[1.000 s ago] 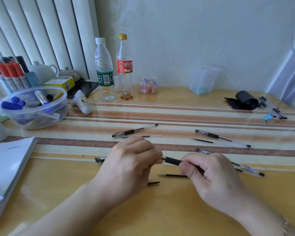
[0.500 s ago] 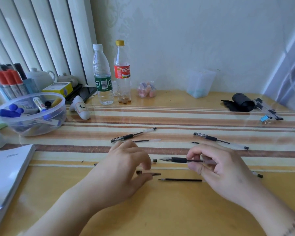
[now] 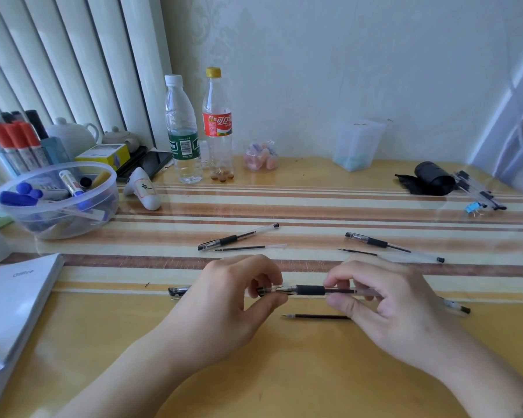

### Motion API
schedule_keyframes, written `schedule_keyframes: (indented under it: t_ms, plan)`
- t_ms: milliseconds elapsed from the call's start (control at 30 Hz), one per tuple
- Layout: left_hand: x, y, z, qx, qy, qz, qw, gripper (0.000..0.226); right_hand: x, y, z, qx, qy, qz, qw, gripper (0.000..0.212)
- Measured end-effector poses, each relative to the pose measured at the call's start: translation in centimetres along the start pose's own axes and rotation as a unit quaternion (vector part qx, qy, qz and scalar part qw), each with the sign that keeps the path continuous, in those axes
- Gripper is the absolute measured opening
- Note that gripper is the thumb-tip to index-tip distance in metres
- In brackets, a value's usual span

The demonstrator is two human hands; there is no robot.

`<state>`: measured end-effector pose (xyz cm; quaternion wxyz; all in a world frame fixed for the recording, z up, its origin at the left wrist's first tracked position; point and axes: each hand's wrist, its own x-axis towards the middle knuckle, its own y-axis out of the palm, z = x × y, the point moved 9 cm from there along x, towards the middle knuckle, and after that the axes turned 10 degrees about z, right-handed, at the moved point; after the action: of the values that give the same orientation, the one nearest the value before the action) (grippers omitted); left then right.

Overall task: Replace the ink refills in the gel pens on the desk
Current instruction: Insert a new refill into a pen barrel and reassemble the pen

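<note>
My right hand (image 3: 387, 300) holds a clear gel pen with a black grip (image 3: 310, 290) level above the desk, tip pointing left. My left hand (image 3: 233, 300) pinches a small clear cap (image 3: 264, 291) right at that tip. A loose black refill (image 3: 317, 316) lies on the desk just below the pen. Farther back lie a capped pen (image 3: 239, 236) with a refill (image 3: 245, 248) beside it, and another pen (image 3: 390, 245) with a refill (image 3: 357, 252). One more pen (image 3: 178, 291) shows partly behind my left hand.
A clear bowl of markers (image 3: 58, 200) stands at the left, with a white booklet (image 3: 15, 300) in front of it. Two bottles (image 3: 200, 128) and a small jar stand at the back. A black roll (image 3: 429, 179) and a pen bundle (image 3: 477, 191) lie far right.
My left hand picked the small cap up from the desk and brought it to the pen's tip. My right hand kept the pen and lowered it slightly.
</note>
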<state>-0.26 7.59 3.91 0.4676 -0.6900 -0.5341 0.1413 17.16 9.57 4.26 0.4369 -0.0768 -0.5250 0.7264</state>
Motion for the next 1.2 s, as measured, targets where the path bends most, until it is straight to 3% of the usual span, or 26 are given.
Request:
schedule_keyframes:
  t_ms: [200, 500, 733, 933, 1033, 1100, 1200]
  plan:
    - [0.2, -1.1, 0.4, -0.013, -0.006, -0.050, 0.999, 0.012, -0.1, -1.1, -1.0, 0.009, 0.018, -0.030, 0.999, 0.014]
    - [0.1, 0.3, -0.3, -0.041, 0.010, -0.020, 0.999, 0.009, 0.0, 0.2, 0.5, 0.003, -0.003, -0.002, 1.000, 0.014]
    - [0.3, 0.7, 0.8, -0.054, -0.023, -0.022, 0.998, 0.012, 0.3, 0.7, 1.1, -0.016, -0.002, -0.013, 1.000, 0.008]
    - [0.9, 2.7, -1.3, -0.001, 0.050, 0.098, 0.994, 0.019, 0.6, 2.4, 1.7, 0.003, 0.002, 0.048, 0.999, 0.015]
    - [0.5, 3.0, -1.4, 0.060, 0.070, 0.144, 0.985, 0.032, 0.4, 3.8, 2.1, -0.061, -0.010, 0.106, 0.992, 0.021]
    - [0.3, 2.3, -0.6, 0.073, 0.059, 0.139, 0.986, 0.035, 0.2, 3.8, 1.3, -0.087, 0.007, 0.124, 0.988, 0.026]
    - [0.6, 0.5, 1.0, 0.067, 0.017, 0.075, 0.995, 0.021, 0.0, 3.9, 0.1, -0.093, 0.035, 0.148, 0.984, 0.036]
